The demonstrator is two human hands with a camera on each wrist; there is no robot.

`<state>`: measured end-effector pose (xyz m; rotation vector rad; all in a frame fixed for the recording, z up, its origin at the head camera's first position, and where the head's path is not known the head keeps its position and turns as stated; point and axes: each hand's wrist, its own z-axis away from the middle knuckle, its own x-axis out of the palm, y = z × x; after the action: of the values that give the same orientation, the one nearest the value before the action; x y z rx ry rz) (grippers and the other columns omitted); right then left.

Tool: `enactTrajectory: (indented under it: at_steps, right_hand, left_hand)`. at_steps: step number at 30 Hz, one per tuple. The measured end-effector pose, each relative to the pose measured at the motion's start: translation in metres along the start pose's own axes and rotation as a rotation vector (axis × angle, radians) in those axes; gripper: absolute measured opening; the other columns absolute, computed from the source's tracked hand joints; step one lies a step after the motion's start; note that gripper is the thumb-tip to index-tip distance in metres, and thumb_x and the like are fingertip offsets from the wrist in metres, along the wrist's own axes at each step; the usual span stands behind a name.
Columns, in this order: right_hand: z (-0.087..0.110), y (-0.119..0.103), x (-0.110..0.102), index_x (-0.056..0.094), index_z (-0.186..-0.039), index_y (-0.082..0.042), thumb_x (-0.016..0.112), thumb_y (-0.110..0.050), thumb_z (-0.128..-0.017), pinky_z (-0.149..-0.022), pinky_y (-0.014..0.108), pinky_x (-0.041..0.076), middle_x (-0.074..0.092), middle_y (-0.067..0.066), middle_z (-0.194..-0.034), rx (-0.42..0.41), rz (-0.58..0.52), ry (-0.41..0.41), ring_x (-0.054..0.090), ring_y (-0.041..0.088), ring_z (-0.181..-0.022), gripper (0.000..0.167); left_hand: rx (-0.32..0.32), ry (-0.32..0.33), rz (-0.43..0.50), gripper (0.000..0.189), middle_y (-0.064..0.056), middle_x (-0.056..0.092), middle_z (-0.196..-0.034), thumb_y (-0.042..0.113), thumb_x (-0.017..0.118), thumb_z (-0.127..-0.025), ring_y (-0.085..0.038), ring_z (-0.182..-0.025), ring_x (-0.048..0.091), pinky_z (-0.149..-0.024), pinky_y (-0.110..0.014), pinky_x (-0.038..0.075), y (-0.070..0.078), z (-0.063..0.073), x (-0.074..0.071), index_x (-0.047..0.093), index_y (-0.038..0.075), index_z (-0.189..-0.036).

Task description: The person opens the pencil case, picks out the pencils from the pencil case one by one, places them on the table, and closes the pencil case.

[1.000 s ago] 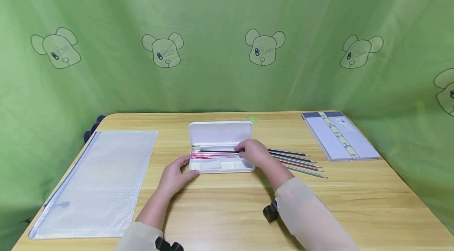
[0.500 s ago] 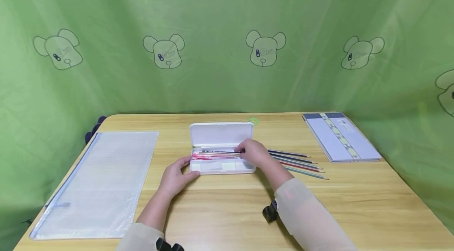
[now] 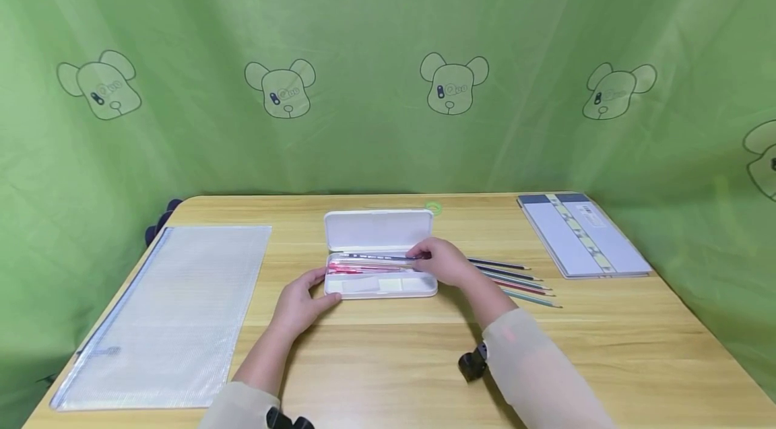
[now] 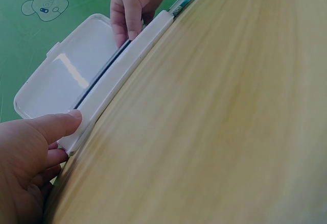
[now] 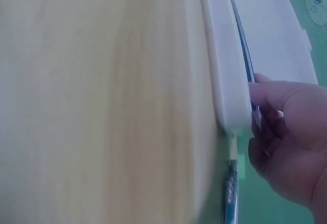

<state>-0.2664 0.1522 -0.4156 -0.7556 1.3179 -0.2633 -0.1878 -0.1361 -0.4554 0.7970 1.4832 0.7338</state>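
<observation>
Pouch [image 3: 164, 314], far left: flat, rectangular, translucent plastic with a finely ribbed surface.
Left hand [image 3: 297, 304]: thumb and fingers clamped round the case's left end. If that hold slackened, a push along the tray could probably slide the case on the smooth wood-grain table [image 3: 388, 361].
Pencil case [image 3: 400, 293], mid-table: white, hard-looking, shallow, rounded corners; lid [image 3: 378, 229] upright at the back (a knock might drop it onto the fingers).
Dark pencil [image 3: 376, 256]: slim and straight, along the tray's lid side; could snag on the pink and red sticks [image 3: 354, 268] beside it if lowered at a slant.
Right hand [image 3: 445, 260]: thumb and fingers pinched on the dark pencil; a loose pinch might let it roll.
Loose pencils [image 3: 518, 281], right of case: thin, sharpened, fanned; a sleeve brush could scatter them.
Notebook [image 3: 585, 234], far right: pale cover, patterned band.
</observation>
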Motion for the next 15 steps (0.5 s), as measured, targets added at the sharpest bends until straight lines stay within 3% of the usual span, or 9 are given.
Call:
enactTrajectory:
  at_steps: [11, 15]
  right_hand:
    - [0.026, 0.013, -0.026, 0.071, -0.112, -0.004, 0.067, -0.013, -0.091, -0.071, 0.025, 0.049, 0.07, 0.01, -0.103, 0.008, -0.108, 0.006, 0.056, 0.014, -0.083, 0.024]
    - [0.039, 0.02, -0.036, 0.071, -0.113, -0.004, 0.066, -0.015, -0.092, -0.075, 0.027, 0.05, 0.071, 0.011, -0.106, -0.001, -0.094, 0.015, 0.058, 0.015, -0.087, 0.024]
  left_hand:
    - [-0.005, -0.012, -0.004, 0.062, -0.017, 0.06, -0.137, 0.025, 0.077, -0.083, -0.037, -0.135, 0.048, -0.117, -0.051, 0.034, 0.001, 0.0, -0.001, 0.054, 0.0, -0.136]
    - [-0.002, -0.013, -0.006, 0.062, -0.017, 0.06, -0.137, 0.024, 0.077, -0.083, -0.037, -0.134, 0.049, -0.117, -0.051, 0.035, 0.001, 0.001, -0.001, 0.054, 0.0, -0.136]
